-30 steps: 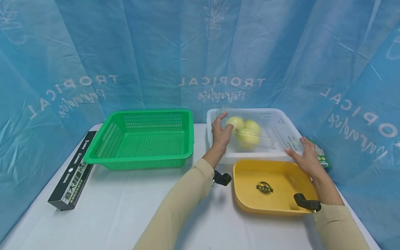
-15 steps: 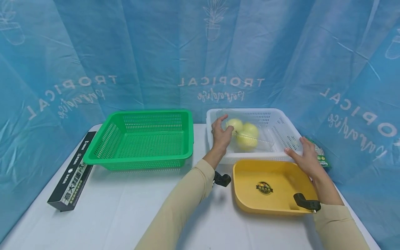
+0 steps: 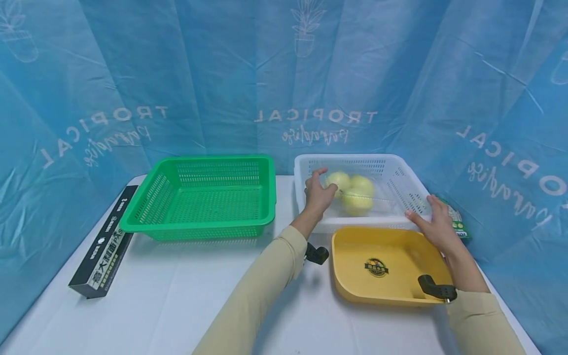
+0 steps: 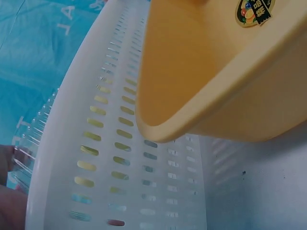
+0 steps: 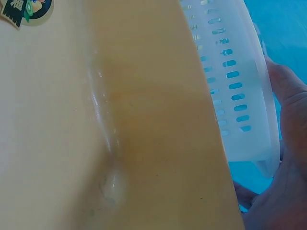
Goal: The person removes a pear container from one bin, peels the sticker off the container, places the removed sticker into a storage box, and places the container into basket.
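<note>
A clear plastic box [image 3: 382,204] with 3 round, pale yellow-green fruits [image 3: 357,201] sits inside the white basket [image 3: 355,221]. My left hand [image 3: 318,197] reaches over that basket's front left and pinches the box's left edge; thumb and a finger show against the ribbed clear plastic at the left wrist view's edge. At the basket's front right corner, my right hand [image 3: 437,227] holds the rim, the thumb on its near side and the fingers around the outer side, partly hidden.
A yellow tray [image 3: 390,251] with a round label stands in front of the white basket, under my right forearm. Left of it is a green basket [image 3: 197,229]. A long black pasta box [image 3: 104,244] lies farther left. A green packet [image 3: 458,222] lies beyond my right hand.
The clear box, raised at its back left a second ago, now lies lower in the white basket and slightly farther right. My left hand has moved with it. The right hand stays put.
</note>
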`<state>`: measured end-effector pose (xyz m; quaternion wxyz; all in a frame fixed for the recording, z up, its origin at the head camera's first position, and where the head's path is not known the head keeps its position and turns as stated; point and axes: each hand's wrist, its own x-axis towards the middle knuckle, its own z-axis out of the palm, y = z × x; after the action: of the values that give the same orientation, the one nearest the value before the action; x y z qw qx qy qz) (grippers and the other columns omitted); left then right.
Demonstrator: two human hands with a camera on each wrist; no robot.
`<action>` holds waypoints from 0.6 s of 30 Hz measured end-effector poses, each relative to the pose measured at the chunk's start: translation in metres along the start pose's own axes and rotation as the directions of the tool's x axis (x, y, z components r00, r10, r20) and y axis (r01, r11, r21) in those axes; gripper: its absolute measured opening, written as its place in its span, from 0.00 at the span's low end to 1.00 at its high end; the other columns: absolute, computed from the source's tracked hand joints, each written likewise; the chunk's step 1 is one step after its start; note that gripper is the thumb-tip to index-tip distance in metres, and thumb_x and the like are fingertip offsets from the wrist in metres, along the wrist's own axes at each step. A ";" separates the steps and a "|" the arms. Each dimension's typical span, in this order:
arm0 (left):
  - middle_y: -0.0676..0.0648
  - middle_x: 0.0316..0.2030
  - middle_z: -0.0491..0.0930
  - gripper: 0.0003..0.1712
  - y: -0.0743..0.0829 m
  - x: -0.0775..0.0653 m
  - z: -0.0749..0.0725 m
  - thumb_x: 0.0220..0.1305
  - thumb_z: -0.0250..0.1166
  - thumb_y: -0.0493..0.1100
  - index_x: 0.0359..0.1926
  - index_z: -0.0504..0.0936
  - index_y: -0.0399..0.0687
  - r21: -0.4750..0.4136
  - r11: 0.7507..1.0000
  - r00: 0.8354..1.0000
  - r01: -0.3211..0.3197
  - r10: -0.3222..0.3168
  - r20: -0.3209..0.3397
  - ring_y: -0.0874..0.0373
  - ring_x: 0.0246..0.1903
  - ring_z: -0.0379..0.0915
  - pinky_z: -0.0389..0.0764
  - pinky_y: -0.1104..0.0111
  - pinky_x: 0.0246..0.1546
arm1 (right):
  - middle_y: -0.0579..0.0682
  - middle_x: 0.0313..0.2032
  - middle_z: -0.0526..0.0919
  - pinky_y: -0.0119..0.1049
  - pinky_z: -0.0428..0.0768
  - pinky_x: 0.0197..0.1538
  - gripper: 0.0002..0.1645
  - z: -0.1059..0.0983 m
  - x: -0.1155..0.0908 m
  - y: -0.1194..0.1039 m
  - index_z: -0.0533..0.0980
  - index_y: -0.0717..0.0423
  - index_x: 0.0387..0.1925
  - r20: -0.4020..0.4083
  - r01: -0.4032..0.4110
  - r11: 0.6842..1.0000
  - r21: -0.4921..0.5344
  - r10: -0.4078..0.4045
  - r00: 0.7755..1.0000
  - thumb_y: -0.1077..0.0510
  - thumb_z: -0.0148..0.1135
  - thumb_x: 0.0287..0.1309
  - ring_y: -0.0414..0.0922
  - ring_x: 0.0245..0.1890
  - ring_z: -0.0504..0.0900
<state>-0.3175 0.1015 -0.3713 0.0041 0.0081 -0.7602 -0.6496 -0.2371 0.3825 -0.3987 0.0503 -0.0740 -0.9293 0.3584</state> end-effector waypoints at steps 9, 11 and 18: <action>0.40 0.62 0.63 0.32 0.001 -0.003 0.001 0.59 0.56 0.36 0.65 0.62 0.59 0.136 0.990 0.999 0.045 -0.049 0.022 0.48 0.55 0.60 0.68 0.68 0.32 | 0.67 0.72 0.28 0.77 0.47 0.60 0.58 -0.001 -0.001 0.000 0.34 0.62 0.73 0.001 0.019 1.000 0.004 -0.019 1.000 0.33 0.50 0.60 0.74 0.65 0.43; 0.40 0.61 0.63 0.32 0.001 -0.004 0.001 0.60 0.56 0.36 0.65 0.62 0.59 0.160 0.986 0.998 0.056 -0.061 0.028 0.48 0.55 0.60 0.67 0.68 0.31 | 0.67 0.72 0.29 0.77 0.47 0.60 0.58 -0.001 -0.001 0.000 0.34 0.63 0.73 0.001 0.020 1.000 0.003 -0.020 1.000 0.33 0.50 0.60 0.74 0.64 0.44; 0.38 0.57 0.66 0.34 0.001 -0.004 0.003 0.59 0.55 0.35 0.66 0.62 0.58 0.198 0.977 0.995 0.076 -0.087 0.044 0.48 0.54 0.60 0.70 0.66 0.34 | 0.66 0.72 0.29 0.76 0.46 0.61 0.58 -0.001 -0.001 -0.001 0.34 0.62 0.73 -0.002 0.015 1.000 0.006 -0.015 1.000 0.33 0.50 0.61 0.74 0.66 0.42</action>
<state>-0.3136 0.1047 -0.3711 -0.0435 0.0225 -0.8195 -0.5710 -0.2359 0.3825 -0.3976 0.0540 -0.0669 -0.9287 0.3608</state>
